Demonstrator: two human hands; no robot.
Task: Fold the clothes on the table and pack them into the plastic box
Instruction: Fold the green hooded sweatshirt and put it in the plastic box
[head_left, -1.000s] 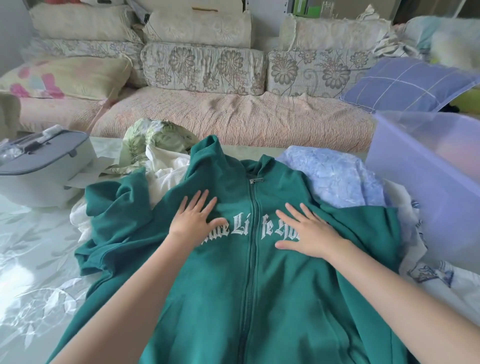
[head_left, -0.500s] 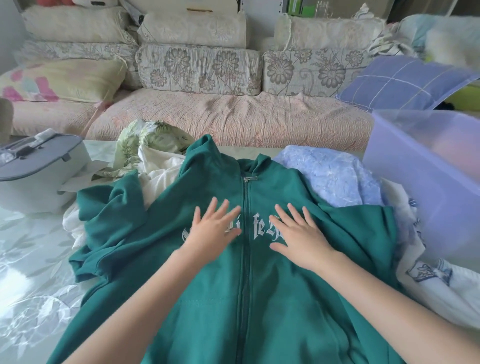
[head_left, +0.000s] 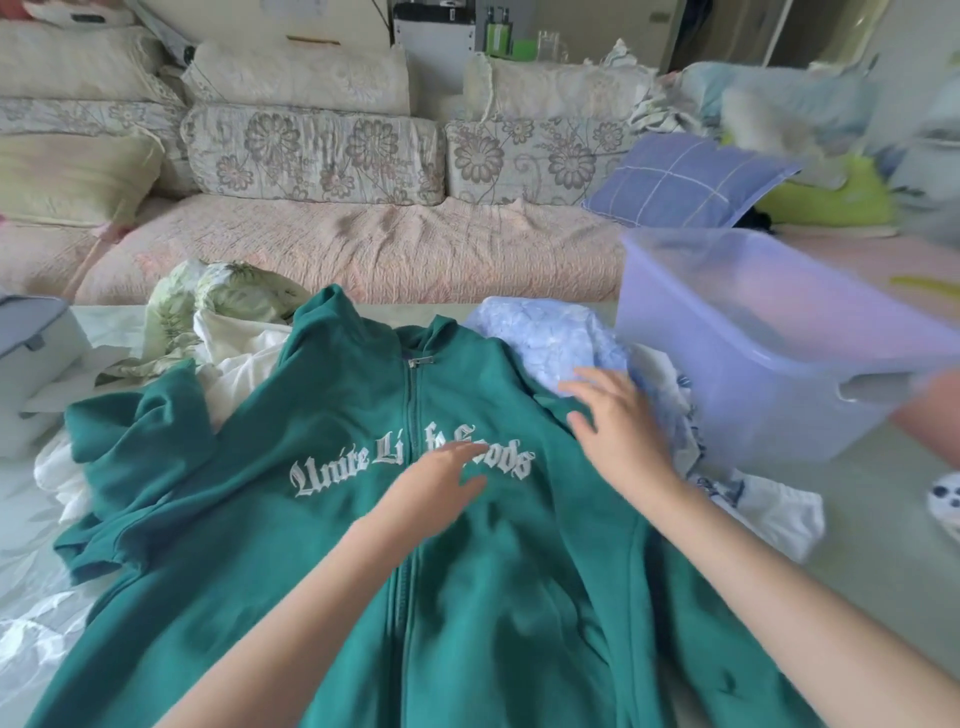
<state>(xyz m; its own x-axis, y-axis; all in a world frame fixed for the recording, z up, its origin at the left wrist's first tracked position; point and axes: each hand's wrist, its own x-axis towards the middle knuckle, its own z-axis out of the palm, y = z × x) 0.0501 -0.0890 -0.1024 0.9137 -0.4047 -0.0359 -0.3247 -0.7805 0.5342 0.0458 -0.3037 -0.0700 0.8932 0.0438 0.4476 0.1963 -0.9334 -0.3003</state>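
Hoodie: we are looking at a teal zip hoodie (head_left: 322, 519), front up, zip closed, with white gothic lettering across the chest and the sleeve on the left bunched.
Place: it is lying across the near middle of the table (head_left: 872, 519), over white clothes (head_left: 244, 358), hood pointing far.
Left hand (head_left: 441, 483): we are resting it flat on the lettering, fingers straight, gripping nothing.
Right hand (head_left: 618, 431): we are spreading its fingers at the hoodie's right shoulder (blurred, so contact is unclear), grasping nothing.
Plastic box (head_left: 727, 364): translucent lilac, it is sitting far right beside the clothes; we cannot tell its contents.
Blue garment (head_left: 550, 338): it is lying between hood and box.
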